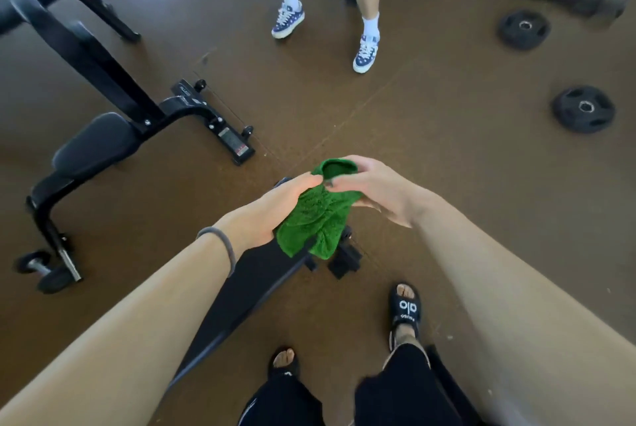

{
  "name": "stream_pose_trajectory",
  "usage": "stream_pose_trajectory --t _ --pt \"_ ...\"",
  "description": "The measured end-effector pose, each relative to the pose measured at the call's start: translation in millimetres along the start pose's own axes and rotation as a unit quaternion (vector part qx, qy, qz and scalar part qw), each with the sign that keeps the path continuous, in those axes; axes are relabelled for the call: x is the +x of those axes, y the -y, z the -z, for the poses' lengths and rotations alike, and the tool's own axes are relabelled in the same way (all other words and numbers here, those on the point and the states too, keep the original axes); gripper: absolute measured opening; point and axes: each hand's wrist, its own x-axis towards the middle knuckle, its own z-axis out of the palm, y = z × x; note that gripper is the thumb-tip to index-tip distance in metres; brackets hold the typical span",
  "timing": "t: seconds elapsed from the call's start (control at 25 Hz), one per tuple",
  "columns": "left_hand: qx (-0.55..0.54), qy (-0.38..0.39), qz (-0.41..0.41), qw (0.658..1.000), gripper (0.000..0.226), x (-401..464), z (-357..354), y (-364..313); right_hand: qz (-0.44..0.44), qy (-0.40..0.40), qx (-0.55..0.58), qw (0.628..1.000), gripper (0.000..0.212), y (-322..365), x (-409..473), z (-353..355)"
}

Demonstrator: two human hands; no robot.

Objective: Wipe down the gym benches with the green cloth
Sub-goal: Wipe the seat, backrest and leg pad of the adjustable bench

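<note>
Both hands hold the green cloth (318, 215) up in the air, near the middle of the view. The left hand (275, 205) has its grip closed on the cloth, with the fingers pinching the top of the bunched part. The right hand (375, 190) also has its grip closed on the cloth, with the thumb and fingers pinching the folded top edge. The fingertips of both hands almost meet at the top of the cloth. The rest of the cloth hangs down below the hands in soft folds. A grey hair band (223, 246) sits on the left wrist.

Under the hands, a long black bench surface (247, 291) runs from the middle down toward 7 o'clock. The cloth is above its far end and does not touch it. Another black bench (99, 146) stands at 9 to 10 o'clock, with its frame reaching up toward 11 o'clock. A small dumbbell (41, 270) lies on the floor at 8 o'clock, just beside that bench's foot.

At 6 o'clock are the person's own feet in black sandals (406, 312) and black trousers. At 12 o'clock, another person's legs show, in white socks and blue shoes (287, 21). Two black weight plates (583, 109) lie flat on the brown floor (430, 98) at 2 o'clock, well apart from each other. A dark bar (564, 0) lies at 1 o'clock.
</note>
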Motion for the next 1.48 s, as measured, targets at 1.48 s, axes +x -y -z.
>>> stream_pose_trajectory --t 1.48 --pt "0.044 -0.429 -0.095 0.897 0.023 163.7 186.9 -298.4 -0.016 0.294 -0.139 0.945 0.025 373.3 375.2 69.7"
